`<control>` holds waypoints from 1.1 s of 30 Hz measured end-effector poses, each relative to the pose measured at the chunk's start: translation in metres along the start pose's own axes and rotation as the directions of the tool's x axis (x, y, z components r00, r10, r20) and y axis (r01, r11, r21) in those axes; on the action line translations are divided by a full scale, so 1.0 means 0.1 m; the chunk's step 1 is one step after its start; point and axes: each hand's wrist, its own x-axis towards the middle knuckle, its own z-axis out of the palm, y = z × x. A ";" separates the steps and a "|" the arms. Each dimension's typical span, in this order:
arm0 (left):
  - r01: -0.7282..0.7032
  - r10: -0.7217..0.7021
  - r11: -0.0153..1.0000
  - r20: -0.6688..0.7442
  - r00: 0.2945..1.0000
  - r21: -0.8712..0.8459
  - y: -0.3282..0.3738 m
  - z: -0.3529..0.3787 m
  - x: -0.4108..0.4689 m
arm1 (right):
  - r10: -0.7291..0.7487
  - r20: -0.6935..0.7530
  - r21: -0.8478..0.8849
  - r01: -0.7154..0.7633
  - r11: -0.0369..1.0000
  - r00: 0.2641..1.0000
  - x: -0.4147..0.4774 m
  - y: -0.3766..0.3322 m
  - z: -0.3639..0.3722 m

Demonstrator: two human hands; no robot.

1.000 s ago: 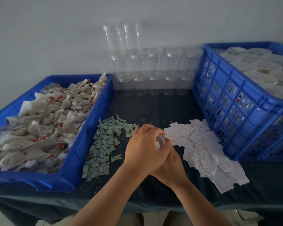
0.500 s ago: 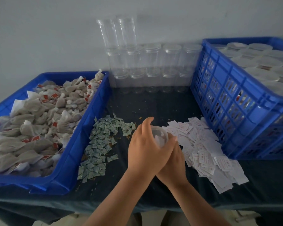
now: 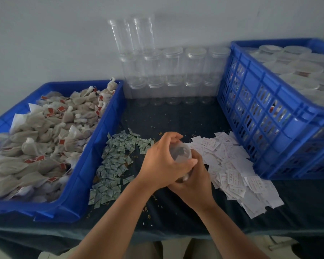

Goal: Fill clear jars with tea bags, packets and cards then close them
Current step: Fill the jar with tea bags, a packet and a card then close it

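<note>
A clear jar stands between both hands at the table's middle, its lidded top showing. My left hand curls over the jar's top, fingers and thumb round the lid. My right hand grips the jar's body from below and behind, mostly hidden by the left. Small green packets lie scattered just left of the hands. White cards are heaped just to the right. Grey tea bags with red tags fill the blue tray on the left.
Empty clear jars are stacked against the back wall. A blue crate at the right holds several lidded jars. Dark cloth covers the table, with tea crumbs strewn over it. The table's front edge runs just below my forearms.
My left hand has shifted round the jar's top, so more of the lid shows, and the jar sits slightly tilted toward me. Both hands stay at the same spot.
</note>
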 end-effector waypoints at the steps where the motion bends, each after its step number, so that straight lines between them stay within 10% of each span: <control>1: -0.002 0.003 0.999 0.017 1.000 -0.043 -0.02 -0.01 -0.01 | 0.021 0.007 0.053 -0.022 0.998 1.000 0.00 0.00 0.00; 7: 0.183 -0.164 0.790 0.085 0.983 -0.585 -0.21 0.10 -0.24 | 0.090 0.094 0.307 -0.115 0.945 0.992 0.02 0.02 0.00; 17: 0.104 -0.104 0.836 0.031 0.994 -0.539 -0.17 0.17 -0.25 | -0.029 -0.061 0.060 0.033 0.998 0.998 -0.04 -0.10 0.01; 21: 0.063 -0.052 0.859 0.036 0.998 -0.509 -0.17 0.22 -0.24 | 0.069 0.027 0.109 -0.072 0.991 0.997 0.04 -0.23 -0.14; 28: 0.146 -0.042 0.860 0.217 0.975 -0.488 -0.11 0.13 -0.14 | 0.145 0.330 -0.308 -0.039 0.951 0.933 0.41 -0.31 -0.73; 33: 0.058 0.016 0.846 0.133 0.991 -0.529 0.35 0.26 -0.11 | 0.080 0.309 -0.178 -0.025 0.984 0.948 0.38 -0.45 -1.08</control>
